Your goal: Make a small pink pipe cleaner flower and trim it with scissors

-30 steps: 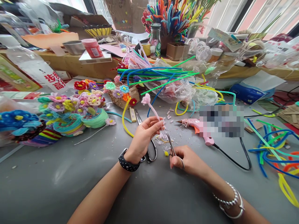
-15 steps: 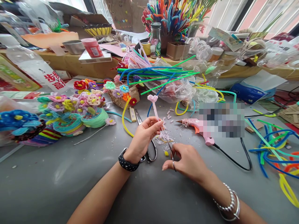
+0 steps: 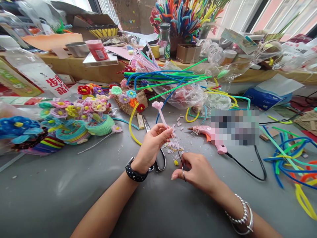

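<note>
My left hand point(image 3: 155, 142) pinches a pale pink pipe cleaner point(image 3: 162, 116) between thumb and fingers; its upper end is shaped into small loops like a heart or petals. My right hand point(image 3: 198, 172) is closed on small scissors point(image 3: 182, 167), thumb and fingers at the handles. Their narrow blades point up and left to the pipe cleaner's lower end, just under my left fingertips; whether they touch it I cannot tell. Pink fuzz clippings point(image 3: 173, 145) and a small yellow piece point(image 3: 176, 163) lie on the grey table below. Larger black-handled scissors point(image 3: 160, 162) rest partly behind my left hand.
A pink glue gun point(image 3: 208, 130) with a black cord lies to the right, partly blurred out. Loose pipe cleaners point(image 3: 292, 152) tangle at the far right. Pipe-cleaner flower pots point(image 3: 100, 124) stand left. Behind are a woven basket point(image 3: 121, 104) and a plastic bag point(image 3: 183, 94) under green and blue stems.
The looped top of the pink pipe cleaner has tilted to the left in my left hand. The small scissors have shifted very slightly; both hands stay nearly in place.
</note>
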Action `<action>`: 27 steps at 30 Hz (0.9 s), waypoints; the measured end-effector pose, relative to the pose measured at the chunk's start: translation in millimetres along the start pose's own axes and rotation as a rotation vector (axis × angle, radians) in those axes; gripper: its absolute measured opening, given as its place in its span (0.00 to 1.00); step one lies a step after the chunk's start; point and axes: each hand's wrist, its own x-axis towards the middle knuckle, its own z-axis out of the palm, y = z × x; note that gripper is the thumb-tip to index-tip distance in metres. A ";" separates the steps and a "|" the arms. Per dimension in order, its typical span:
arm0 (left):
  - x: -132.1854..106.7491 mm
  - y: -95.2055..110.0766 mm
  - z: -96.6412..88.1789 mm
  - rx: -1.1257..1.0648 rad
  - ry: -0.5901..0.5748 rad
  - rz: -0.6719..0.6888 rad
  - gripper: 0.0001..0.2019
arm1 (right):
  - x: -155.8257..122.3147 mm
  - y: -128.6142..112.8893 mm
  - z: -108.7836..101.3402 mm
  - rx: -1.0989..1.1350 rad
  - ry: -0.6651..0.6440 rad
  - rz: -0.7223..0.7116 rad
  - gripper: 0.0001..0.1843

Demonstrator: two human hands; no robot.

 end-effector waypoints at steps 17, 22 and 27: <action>1.4 -0.8 -1.9 -0.017 0.024 0.041 0.05 | 1.0 2.2 3.3 0.049 0.057 -0.003 0.28; 2.0 -1.3 -2.1 -0.017 0.065 0.055 0.05 | 2.1 6.4 8.2 0.035 0.142 -0.021 0.31; 2.4 -2.3 -2.6 -0.025 0.088 0.068 0.05 | 2.7 9.7 10.3 0.033 0.186 -0.039 0.32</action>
